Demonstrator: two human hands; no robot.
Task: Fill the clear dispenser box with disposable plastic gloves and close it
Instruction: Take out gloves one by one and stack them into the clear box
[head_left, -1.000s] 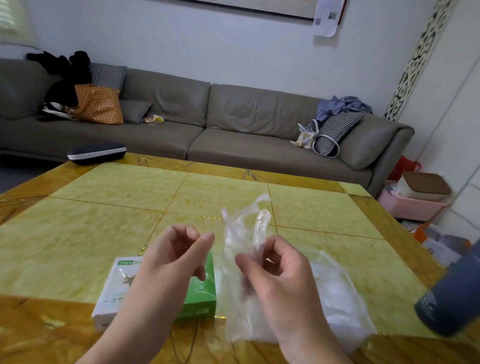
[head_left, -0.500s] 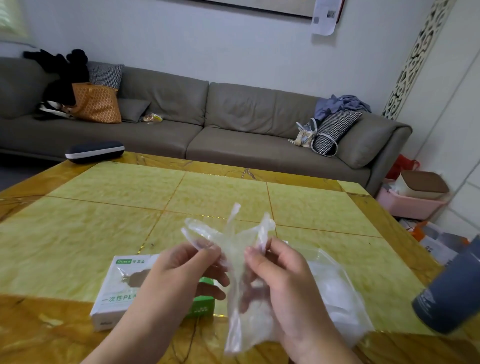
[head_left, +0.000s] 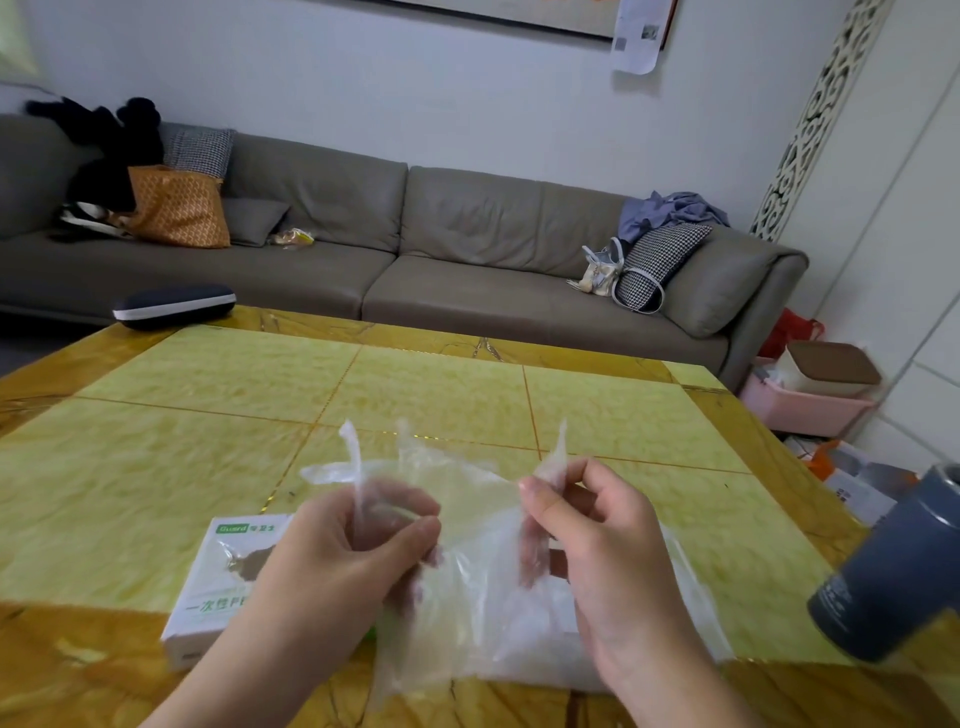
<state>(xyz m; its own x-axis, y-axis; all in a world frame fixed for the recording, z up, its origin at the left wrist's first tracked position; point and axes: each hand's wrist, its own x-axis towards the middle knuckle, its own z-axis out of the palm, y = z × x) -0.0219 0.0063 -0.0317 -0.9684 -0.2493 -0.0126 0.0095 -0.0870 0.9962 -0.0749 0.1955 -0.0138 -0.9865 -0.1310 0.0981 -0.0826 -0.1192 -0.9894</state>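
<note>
Hands stretch a thin plastic glove over the worktop

Two bare hands are up in front of the camera, above the near edge of the yellow and gold stone worktop (head_left: 208, 467). Between them they hold one thin, see-through plastic glove (head_left: 462, 499). The left hand (head_left: 343, 556) has its fingers curled round one side of the glove, and a floppy glove finger sticks up above it. The right hand (head_left: 597, 540) pinches the other side between thumb and first finger, and a small point of plastic pokes up there too. The glove is pulled wide between the two hands and hangs down loose below them.

Under the hands, on the worktop, lies a clear plastic bag (head_left: 691, 618) with more soft white plastic inside it. It is partly hidden by the right hand and the hanging glove. Just beside it, on the left, lies a white and green cardboard glove box (head_left: 218, 587) with a torn hole in its top. The left wrist covers part of the box. I cannot see a clear dispenser box for sure.

At the right edge of the picture a dark grey round cup (head_left: 893, 571) is tilted and partly out of view. At the far left corner of the worktop sits a dark flat case with a white stripe (head_left: 174, 305). Behind the worktop is a long grey sofa (head_left: 467, 249) with an orange bag (head_left: 176, 208), cushions and clothes on it. A pink tub (head_left: 805, 410) stands on the floor at the right.
</note>
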